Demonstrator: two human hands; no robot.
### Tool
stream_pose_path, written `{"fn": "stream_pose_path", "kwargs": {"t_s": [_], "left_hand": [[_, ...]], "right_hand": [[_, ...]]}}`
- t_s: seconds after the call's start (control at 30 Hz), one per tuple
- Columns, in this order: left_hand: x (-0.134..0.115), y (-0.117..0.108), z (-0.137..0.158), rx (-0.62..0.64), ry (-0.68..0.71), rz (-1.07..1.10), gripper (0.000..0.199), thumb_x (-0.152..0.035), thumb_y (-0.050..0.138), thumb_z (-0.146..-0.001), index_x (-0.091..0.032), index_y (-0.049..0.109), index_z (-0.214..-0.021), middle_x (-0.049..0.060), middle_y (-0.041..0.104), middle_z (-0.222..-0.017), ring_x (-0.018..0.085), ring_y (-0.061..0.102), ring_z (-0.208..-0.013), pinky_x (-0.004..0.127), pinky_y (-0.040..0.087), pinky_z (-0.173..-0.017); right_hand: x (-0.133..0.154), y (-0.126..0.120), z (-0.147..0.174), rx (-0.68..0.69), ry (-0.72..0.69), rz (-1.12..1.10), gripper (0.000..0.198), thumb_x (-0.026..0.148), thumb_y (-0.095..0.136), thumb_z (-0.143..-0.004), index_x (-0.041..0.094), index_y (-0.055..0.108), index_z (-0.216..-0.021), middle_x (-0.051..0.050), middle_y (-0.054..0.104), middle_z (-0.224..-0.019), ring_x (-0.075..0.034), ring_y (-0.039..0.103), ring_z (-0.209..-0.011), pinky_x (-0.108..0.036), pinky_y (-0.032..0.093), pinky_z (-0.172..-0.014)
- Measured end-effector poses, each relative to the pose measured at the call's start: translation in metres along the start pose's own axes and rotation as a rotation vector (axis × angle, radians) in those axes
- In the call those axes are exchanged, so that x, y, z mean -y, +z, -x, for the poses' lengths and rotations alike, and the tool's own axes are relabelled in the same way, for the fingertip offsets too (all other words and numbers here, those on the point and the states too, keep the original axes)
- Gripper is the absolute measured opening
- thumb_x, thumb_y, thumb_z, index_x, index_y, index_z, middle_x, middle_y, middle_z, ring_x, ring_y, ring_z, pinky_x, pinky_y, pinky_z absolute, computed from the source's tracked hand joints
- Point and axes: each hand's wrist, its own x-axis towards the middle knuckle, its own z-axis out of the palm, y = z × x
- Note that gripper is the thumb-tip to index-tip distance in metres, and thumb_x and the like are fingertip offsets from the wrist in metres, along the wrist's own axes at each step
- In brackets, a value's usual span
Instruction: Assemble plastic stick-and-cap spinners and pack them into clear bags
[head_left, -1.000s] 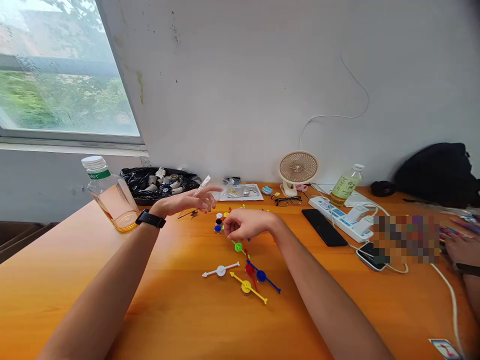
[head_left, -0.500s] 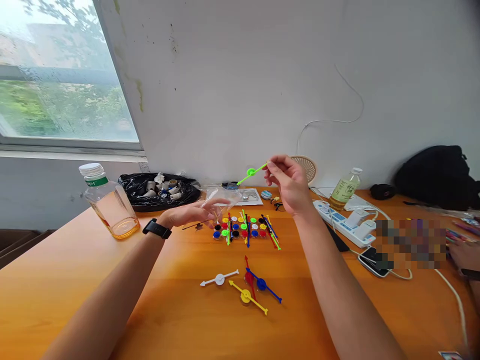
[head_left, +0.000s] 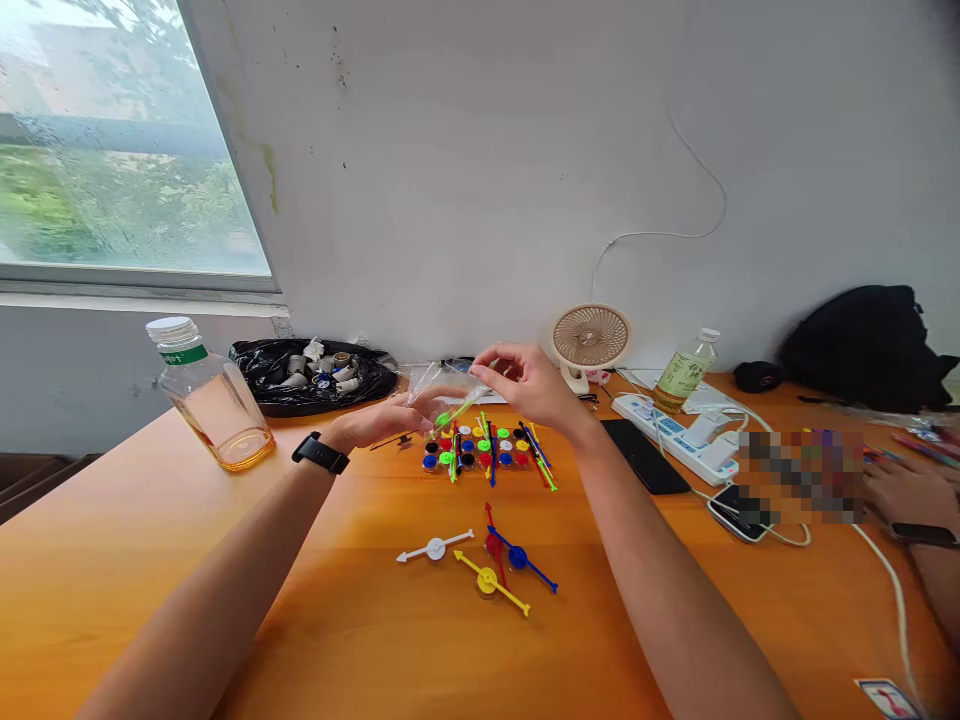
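Note:
My left hand (head_left: 386,418), a black watch on its wrist, is closed on a clear plastic bag (head_left: 431,385) above the table. My right hand (head_left: 529,390) pinches one end of a green arrow spinner (head_left: 442,419). The spinner slants down left, its round hub at the bag; how deep it lies inside is hard to see. Below the hands lie rows of coloured round bases (head_left: 466,460) with loose arrows across them. Nearer to me are a white spinner (head_left: 436,549), a yellow spinner (head_left: 487,581), a blue spinner (head_left: 517,557) and a red spinner (head_left: 493,544).
A large bottle (head_left: 225,420) and a black bag of pipe pieces (head_left: 255,385) stand on the left. Behind is a small fan (head_left: 591,337). To the right are a phone (head_left: 645,457), a power strip (head_left: 675,440), a drink bottle (head_left: 684,375) and another person's hand (head_left: 904,490).
My right hand has moved left and down, bringing the green spinner from the air to the plastic bag. My left hand keeps the bag in about the same spot. The fan has come into fuller view.

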Motion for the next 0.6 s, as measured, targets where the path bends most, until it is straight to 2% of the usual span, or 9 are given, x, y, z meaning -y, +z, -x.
{"fn": "stream_pose_path", "kwargs": {"t_s": [0.1, 0.17, 0.3, 0.47, 0.6], "left_hand": [[0.006, -0.001, 0.0, -0.018, -0.042, 0.079, 0.076, -0.032, 0.063, -0.085, -0.025, 0.046, -0.159, 0.008, 0.068, -0.124, 0.029, 0.058, -0.117, 0.04, 0.044, -0.103], [0.011, -0.002, -0.001, -0.037, -0.054, 0.1, 0.077, -0.031, 0.065, -0.086, -0.025, 0.046, -0.16, 0.009, 0.066, -0.131, 0.029, 0.058, -0.12, 0.041, 0.044, -0.105], [0.017, -0.003, -0.002, -0.061, -0.091, 0.116, 0.078, -0.03, 0.068, -0.087, -0.028, 0.044, -0.161, 0.008, 0.066, -0.134, 0.029, 0.058, -0.124, 0.043, 0.041, -0.111], [0.008, 0.002, 0.001, -0.015, -0.042, 0.173, 0.079, -0.053, 0.064, -0.094, -0.024, 0.04, -0.164, 0.013, 0.064, -0.138, 0.032, 0.059, -0.124, 0.046, 0.042, -0.111], [0.004, 0.003, 0.002, 0.029, -0.052, 0.185, 0.085, -0.049, 0.071, -0.089, -0.026, 0.038, -0.165, 0.013, 0.064, -0.137, 0.03, 0.059, -0.121, 0.043, 0.046, -0.104]], "right_hand": [[0.002, -0.003, 0.002, 0.077, 0.01, 0.016, 0.031, 0.047, 0.064, -0.097, 0.018, 0.074, -0.093, 0.002, 0.056, -0.07, -0.011, 0.043, -0.06, -0.025, 0.031, -0.055], [0.004, -0.004, 0.004, 0.167, 0.021, 0.036, 0.029, 0.047, 0.068, -0.094, 0.018, 0.074, -0.096, 0.003, 0.054, -0.068, -0.011, 0.042, -0.06, -0.025, 0.029, -0.055], [0.007, -0.008, 0.005, 0.299, 0.013, 0.096, 0.023, 0.039, 0.075, -0.087, 0.018, 0.075, -0.097, 0.001, 0.064, -0.08, -0.009, 0.044, -0.062, -0.024, 0.031, -0.058], [0.01, -0.01, 0.005, 0.24, 0.01, 0.075, 0.02, 0.036, 0.073, -0.089, 0.017, 0.068, -0.086, 0.003, 0.06, -0.074, -0.008, 0.042, -0.058, -0.024, 0.029, -0.056], [0.012, -0.009, 0.004, 0.139, -0.008, 0.055, 0.026, 0.041, 0.076, -0.088, 0.018, 0.063, -0.084, 0.004, 0.057, -0.072, -0.009, 0.044, -0.06, -0.024, 0.032, -0.057]]}}
